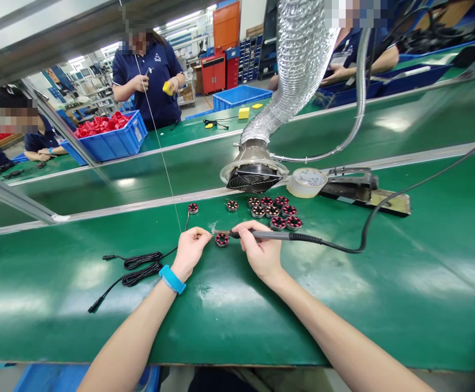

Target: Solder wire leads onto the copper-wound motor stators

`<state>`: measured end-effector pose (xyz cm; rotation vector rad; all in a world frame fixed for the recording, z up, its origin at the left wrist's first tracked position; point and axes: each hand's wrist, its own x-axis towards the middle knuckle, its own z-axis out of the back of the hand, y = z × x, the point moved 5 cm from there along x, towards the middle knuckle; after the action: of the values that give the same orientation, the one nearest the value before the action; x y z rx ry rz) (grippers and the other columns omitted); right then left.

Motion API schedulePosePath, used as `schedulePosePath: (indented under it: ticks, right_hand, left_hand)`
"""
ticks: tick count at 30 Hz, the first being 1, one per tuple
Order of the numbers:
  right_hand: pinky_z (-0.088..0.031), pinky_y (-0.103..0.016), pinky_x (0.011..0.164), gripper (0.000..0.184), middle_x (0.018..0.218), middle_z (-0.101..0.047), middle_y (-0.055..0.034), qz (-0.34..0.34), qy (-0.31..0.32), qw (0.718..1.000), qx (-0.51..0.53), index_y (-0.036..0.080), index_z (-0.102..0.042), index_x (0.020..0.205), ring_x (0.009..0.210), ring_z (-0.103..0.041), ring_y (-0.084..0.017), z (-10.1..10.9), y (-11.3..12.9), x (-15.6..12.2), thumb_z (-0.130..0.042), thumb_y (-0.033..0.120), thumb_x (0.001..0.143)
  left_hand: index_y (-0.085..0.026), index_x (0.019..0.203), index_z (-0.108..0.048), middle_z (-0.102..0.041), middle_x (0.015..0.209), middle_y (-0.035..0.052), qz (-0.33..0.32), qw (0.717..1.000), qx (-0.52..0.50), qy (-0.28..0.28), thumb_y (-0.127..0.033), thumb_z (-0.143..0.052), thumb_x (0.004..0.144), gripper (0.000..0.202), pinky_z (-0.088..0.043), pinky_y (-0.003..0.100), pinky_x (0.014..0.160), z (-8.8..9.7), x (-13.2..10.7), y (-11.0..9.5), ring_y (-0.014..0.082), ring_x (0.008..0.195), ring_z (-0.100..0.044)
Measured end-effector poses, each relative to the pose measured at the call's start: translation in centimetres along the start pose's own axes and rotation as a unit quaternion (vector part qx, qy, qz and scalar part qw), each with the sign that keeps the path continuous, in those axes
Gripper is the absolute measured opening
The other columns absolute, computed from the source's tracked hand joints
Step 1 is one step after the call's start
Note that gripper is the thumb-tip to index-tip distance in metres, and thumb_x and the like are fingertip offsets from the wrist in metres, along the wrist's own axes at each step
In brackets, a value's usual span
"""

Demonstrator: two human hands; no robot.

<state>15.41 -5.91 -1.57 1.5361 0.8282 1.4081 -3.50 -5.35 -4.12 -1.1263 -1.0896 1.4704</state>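
Observation:
My right hand (263,255) is wrapped around a soldering iron (272,235), its tip pointing left over a small round part with red and black pads (221,240) on the green bench. A wisp of smoke rises near the tip. On the other side of that part, my left hand (189,250) pinches a thin solder wire (164,163) that hangs down from above; its end meets the iron's tip. Beside my left wrist lie coiled black cables (142,267), one running under the hand. A similar round part (193,208) with a lead sits behind.
Several round parts (277,223) stand behind my right hand. A fume extractor hose (298,65) hangs above them, near a tape roll (306,182) and a black stand (366,193). The iron's cord (364,234) trails right. People work across the bench by a blue crate (129,139).

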Motion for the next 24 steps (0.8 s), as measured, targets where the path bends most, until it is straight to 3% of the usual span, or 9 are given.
schedulePosePath:
  ticks: [19, 24]
  right_hand:
    - [-0.047, -0.028, 0.054, 0.023, 0.064, -0.064, -0.0014, -0.001, -0.025, 1.000, 0.010, 0.020, -0.069, 0.075, 0.062, -0.064, -0.018, 0.20, 0.04, 0.17, -0.057, 0.030, 0.092]
    - [-0.046, -0.027, 0.051, 0.023, 0.060, -0.062, 0.0013, -0.010, 0.005, 1.000, -0.001, 0.020, -0.069, 0.081, 0.052, -0.059, -0.014, -0.39, 0.19, 0.28, -0.056, 0.034, 0.096]
  left_hand:
    - [-0.016, 0.072, -0.071, -0.059, 0.062, -0.0009, 0.003, 1.000, 0.001, 0.001, -0.032, -0.073, 0.072, 0.017, -0.033, 0.025, 0.058, -0.03, 0.01, 0.09, 0.0104, 0.057, -0.043]
    - [-0.015, 0.072, -0.070, -0.058, 0.061, -0.0013, 0.007, 1.000, 0.000, 0.003, -0.034, -0.072, 0.072, 0.018, -0.032, 0.025, 0.057, -0.11, -0.12, -0.09, 0.0095, 0.056, -0.041]
